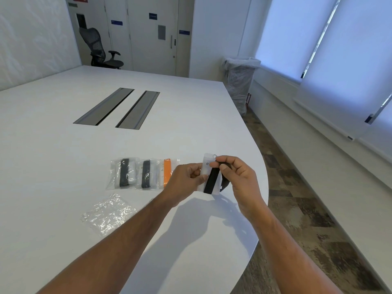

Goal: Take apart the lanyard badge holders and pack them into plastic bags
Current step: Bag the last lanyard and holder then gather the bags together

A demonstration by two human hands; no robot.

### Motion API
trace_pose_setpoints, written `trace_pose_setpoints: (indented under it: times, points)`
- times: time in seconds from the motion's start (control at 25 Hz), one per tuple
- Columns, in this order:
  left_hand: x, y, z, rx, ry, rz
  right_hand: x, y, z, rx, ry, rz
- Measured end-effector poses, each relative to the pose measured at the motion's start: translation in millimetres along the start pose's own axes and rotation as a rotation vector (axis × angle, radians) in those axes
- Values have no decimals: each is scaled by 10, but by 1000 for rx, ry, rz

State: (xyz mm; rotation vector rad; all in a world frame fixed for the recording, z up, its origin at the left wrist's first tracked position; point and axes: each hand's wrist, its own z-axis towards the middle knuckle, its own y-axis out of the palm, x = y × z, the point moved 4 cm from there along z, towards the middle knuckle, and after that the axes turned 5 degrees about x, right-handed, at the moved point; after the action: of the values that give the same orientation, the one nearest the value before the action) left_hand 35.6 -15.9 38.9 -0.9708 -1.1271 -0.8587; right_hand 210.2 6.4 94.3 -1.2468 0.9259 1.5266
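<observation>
step: i judge i'm unhooking the black lanyard strap (211, 181) from the clear badge holder (204, 172); best to work the metal ring (214, 155) free gently without creasing the sleeve.
left hand (184, 181): fingers curled, pinching the holder's left edge.
right hand (237, 177): thumb and forefinger pinching the strap near the ring.
position: holder and strap are held between both hands, above the white table (63, 158) near its right edge.
packed bags (144, 174): three, just left of my left hand.
empty bag (108, 214): near my left forearm.

White bench (63, 158), rounded edge. Just left of the hands (214, 177): three filled plastic bags (142, 174) in a row. Nearer, left: one empty crumpled bag (108, 214). Beyond: two grey cable hatches (118, 108).
</observation>
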Motion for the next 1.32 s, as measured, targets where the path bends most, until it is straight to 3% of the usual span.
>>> trace_pose_setpoints:
  times: [0.16, 0.44, 0.8, 0.92, 1.12, 1.32]
  points:
    - [40, 4, -76, -64, -8, 44, 42, -42, 119, 31, -46, -170]
    - [38, -26, -147, -168, -25, -8, 116, -134, 246, -2, -14, -130]
    - [29, -26, -185, -263, -54, -182, 373, -176, 145, -68, 145, 165]
    - [90, -41, -171, -248, -35, -238, 380, -127, 87, -69, 226, 241]
    - [205, -43, -104, -182, -14, -305, 359, -13, 5, -173, 104, -16]
    - [282, -69, -66, -59, 13, -343, 384, 60, -27, -147, 58, -139]
